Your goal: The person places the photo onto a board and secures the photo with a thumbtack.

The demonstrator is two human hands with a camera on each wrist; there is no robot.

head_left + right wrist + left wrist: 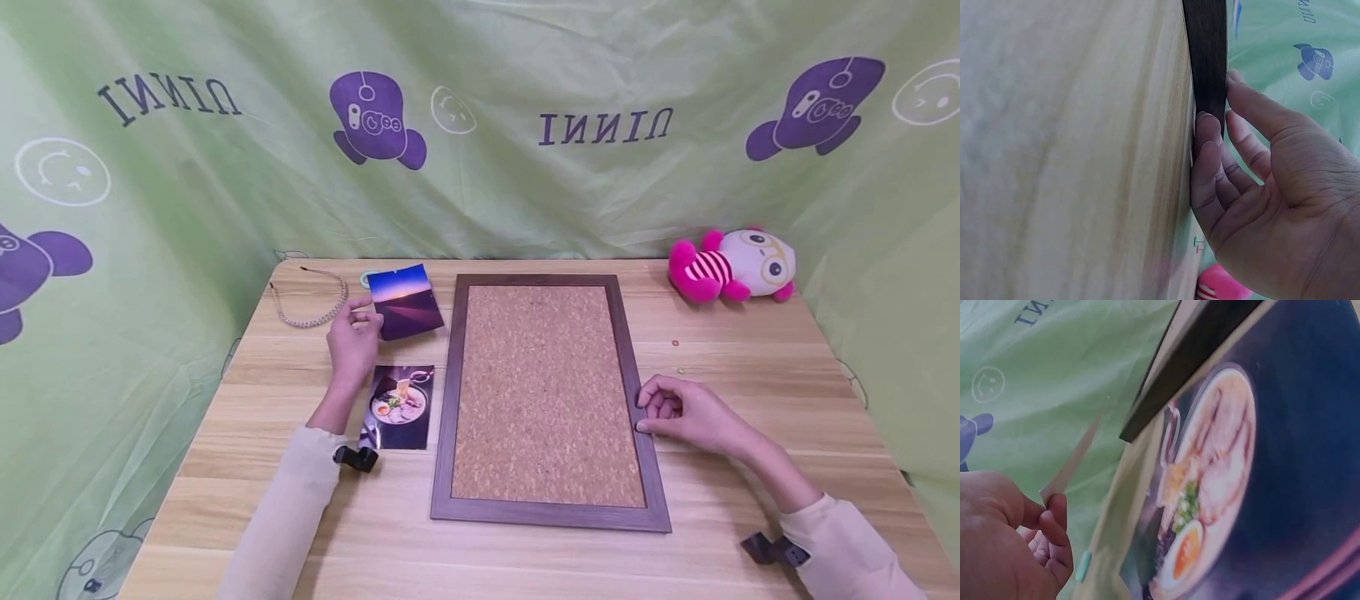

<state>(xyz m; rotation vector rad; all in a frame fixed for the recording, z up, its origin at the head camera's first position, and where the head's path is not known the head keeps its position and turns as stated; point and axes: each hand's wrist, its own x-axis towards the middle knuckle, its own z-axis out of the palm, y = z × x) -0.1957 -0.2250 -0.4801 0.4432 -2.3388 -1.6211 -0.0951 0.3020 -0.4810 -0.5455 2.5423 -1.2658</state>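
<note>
My left hand pinches a sunset photo between thumb and fingers, at the left of the board; the left wrist view shows this photo nearly edge-on. Just below that hand lies a photo of a ramen bowl, flat on the table. A cork board in a dark wooden frame lies upright before me. At the frame's right side, my right hand grips the edge with bent fingers. Its thumb lies at the top of the dark frame and other fingertips press against the side, as the right wrist view shows.
A beaded headband lies at the far left. Part of a pale green object peeks out behind the sunset photo. Two small pins, one reddish and one green, are right of the board. A pink plush toy rests at the back right.
</note>
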